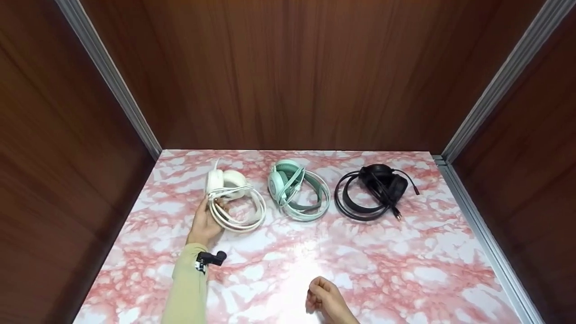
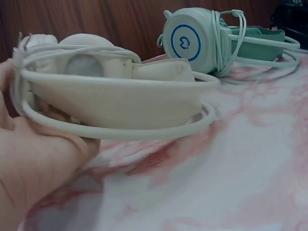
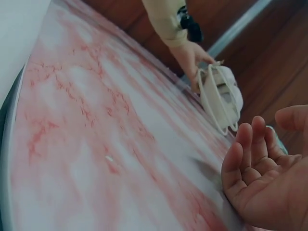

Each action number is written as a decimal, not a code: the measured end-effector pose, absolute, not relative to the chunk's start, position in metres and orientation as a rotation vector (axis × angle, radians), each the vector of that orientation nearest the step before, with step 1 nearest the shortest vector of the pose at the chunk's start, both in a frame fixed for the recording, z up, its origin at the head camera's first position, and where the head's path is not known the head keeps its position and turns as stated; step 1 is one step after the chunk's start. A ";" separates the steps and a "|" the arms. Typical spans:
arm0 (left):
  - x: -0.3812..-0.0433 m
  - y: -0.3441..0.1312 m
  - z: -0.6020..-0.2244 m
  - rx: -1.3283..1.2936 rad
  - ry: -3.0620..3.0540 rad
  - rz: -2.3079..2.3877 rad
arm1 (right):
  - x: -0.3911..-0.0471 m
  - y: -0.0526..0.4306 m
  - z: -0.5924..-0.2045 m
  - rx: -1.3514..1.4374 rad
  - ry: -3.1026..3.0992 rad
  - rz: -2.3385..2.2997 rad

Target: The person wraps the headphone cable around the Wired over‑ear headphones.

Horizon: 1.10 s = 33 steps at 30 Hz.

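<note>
At the left of the table, my left hand (image 1: 205,225) grips a white headset (image 1: 235,183) by its ear-cup side, with the thumb on one side and the other fingers partly hidden beneath. Its cable is looped around the headband and tied into a bundle. In the left wrist view the white headset (image 2: 120,103) appears tilted a little off the surface. My right hand (image 1: 328,297) is near the front edge, loosely curled and holding nothing. The right wrist view shows that hand (image 3: 269,178) with its palm side visible and fingers bent.
A mint-green headset (image 1: 299,209) with a wrapped cable lies right of the white one, and a black headset (image 1: 384,180) with a microphone boom lies farther right. Brown wood-grain panels (image 1: 288,76) stand around the pink-and-white marbled table (image 1: 382,252).
</note>
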<state>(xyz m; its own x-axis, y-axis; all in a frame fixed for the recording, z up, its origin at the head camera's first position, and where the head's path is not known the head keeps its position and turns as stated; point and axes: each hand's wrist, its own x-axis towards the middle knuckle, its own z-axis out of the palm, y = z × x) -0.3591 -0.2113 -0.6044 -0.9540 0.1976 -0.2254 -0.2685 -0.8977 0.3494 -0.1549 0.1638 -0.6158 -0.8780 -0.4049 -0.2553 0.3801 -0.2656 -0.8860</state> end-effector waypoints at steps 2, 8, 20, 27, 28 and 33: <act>-0.359 -0.213 -0.603 -0.374 0.688 2.800 | -0.155 0.165 -0.616 -0.025 1.517 -2.167; -0.361 -0.222 -0.604 -0.739 1.004 2.705 | -0.154 0.166 -0.614 -0.025 1.533 -2.181; -0.350 -0.186 -0.570 -1.032 2.766 1.824 | -0.156 0.168 -0.616 -0.047 1.515 -2.211; -0.352 -0.177 -0.573 -0.639 3.278 1.056 | -0.152 0.164 -0.617 0.001 1.505 -2.222; -0.354 -0.178 -0.574 -0.640 3.304 1.004 | -0.152 0.164 -0.617 0.004 1.504 -2.219; -0.364 -0.186 -0.578 -0.648 3.333 0.868 | -0.150 0.164 -0.620 0.016 1.507 -2.213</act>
